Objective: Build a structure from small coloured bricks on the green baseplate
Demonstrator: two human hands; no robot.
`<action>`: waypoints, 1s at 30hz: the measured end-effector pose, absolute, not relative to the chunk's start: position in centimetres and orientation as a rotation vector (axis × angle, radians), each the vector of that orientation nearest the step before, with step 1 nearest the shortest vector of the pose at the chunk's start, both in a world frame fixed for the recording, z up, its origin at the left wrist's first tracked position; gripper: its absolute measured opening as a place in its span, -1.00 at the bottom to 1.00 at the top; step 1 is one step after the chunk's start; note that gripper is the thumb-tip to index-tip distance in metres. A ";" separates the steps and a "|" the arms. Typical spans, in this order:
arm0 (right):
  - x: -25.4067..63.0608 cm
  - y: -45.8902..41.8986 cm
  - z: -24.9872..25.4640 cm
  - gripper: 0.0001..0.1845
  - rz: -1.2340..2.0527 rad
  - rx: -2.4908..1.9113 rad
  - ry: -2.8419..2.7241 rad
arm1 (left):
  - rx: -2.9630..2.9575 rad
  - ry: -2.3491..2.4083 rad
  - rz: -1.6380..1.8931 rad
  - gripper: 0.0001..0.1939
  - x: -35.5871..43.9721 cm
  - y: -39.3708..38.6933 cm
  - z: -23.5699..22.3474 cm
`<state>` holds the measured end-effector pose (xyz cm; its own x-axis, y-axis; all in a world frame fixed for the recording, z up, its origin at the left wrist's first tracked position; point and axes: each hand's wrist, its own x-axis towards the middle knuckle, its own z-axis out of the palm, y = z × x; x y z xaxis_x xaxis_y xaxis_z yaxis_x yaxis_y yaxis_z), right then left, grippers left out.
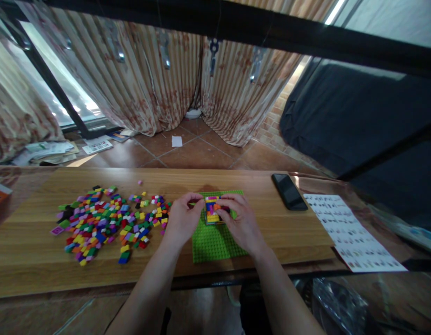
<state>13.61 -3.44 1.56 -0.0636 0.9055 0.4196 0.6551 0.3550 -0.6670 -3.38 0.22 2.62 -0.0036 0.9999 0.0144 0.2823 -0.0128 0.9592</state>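
Note:
A green studded baseplate [211, 242] lies on the wooden table [34, 251] in front of me. On its far half stands a small block of stacked coloured bricks [211, 214]. My left hand [182, 218] rests beside the block's left edge, fingers curled with the tips against it. My right hand [238, 218] is on the block's right side and pinches an orange brick [217, 206] at the block's top. A wide spread of loose coloured bricks [103, 221] covers the table to the left of my left hand.
A black phone [289, 191] lies face up at the right of the baseplate. A printed sheet [351, 232] hangs over the table's right end. Curtains and a tiled floor with scattered papers lie beyond the table's far edge.

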 end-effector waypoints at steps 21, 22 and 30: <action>13.0 -3.3 2.0 -0.83 0.266 -1.389 -1.889 | 1.542 1.437 0.937 -0.85 -2.6 -0.2 2.5; 12.9 -3.3 2.1 -0.82 0.260 -1.395 -1.897 | 1.542 1.431 0.942 -0.85 -2.6 -0.2 2.4; 12.7 -3.2 1.8 -0.83 0.288 -1.428 -1.836 | 1.537 1.437 0.925 -0.83 -2.6 -0.1 2.2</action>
